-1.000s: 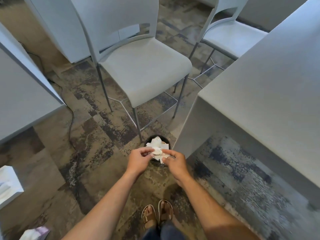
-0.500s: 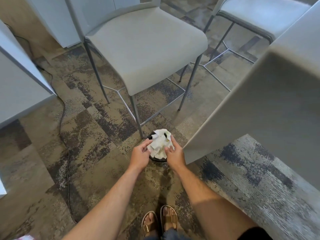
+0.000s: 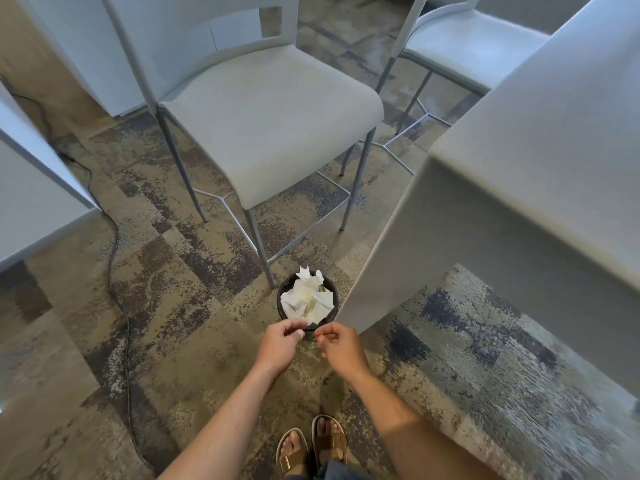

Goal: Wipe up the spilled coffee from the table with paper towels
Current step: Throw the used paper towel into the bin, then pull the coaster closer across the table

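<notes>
Here, from the head camera, crumpled paper towels point(image 3: 306, 299) fill a small black bin point(image 3: 281, 296) on the carpet, at twelve o'clock from both hands. The left hand point(image 3: 280, 346) and right hand point(image 3: 343, 348) hover with loosely curled, empty fingers. The bin's near rim hides behind them.

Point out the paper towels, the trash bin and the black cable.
paper towels point(image 3: 306, 299), head view: middle of the crumpled wad.
trash bin point(image 3: 281, 295), head view: left rim of the black bin.
black cable point(image 3: 116, 237), head view: stretch lying on the carpet at left.
</notes>
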Motion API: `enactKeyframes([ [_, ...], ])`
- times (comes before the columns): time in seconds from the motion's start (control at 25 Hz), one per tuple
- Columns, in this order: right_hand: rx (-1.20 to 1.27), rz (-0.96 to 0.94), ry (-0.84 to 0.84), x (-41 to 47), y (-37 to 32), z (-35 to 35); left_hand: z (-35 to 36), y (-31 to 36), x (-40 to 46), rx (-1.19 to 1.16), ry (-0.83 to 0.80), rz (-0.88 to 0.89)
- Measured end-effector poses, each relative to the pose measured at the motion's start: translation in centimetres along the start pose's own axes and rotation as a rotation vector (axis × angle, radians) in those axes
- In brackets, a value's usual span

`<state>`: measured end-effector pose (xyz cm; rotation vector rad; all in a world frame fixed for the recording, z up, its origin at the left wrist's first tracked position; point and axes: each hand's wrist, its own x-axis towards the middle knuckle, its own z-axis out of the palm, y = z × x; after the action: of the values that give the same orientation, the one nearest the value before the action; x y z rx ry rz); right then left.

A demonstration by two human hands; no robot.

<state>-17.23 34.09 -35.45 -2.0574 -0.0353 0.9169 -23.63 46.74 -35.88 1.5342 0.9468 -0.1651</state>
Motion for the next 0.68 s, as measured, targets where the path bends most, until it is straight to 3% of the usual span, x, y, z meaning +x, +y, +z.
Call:
enactKeyframes([
  [0.24, 0.203, -0.216, 0.163, -6.7, -6.9, -3.9, 0.8, 8.8, -7.7, -0.296, 0.012, 0.197],
  [0.44, 0.247, -0.237, 0.27, -11.9, -9.2, -7.5, 2.2, 12.4, -13.3, -0.28, -0.083, 0.277],
  [0.68, 0.268, -0.444, 0.359, -19.9, -13.2, -12.1, 2.0, 19.9, -19.3, -0.236, 0.116, 0.631],
])
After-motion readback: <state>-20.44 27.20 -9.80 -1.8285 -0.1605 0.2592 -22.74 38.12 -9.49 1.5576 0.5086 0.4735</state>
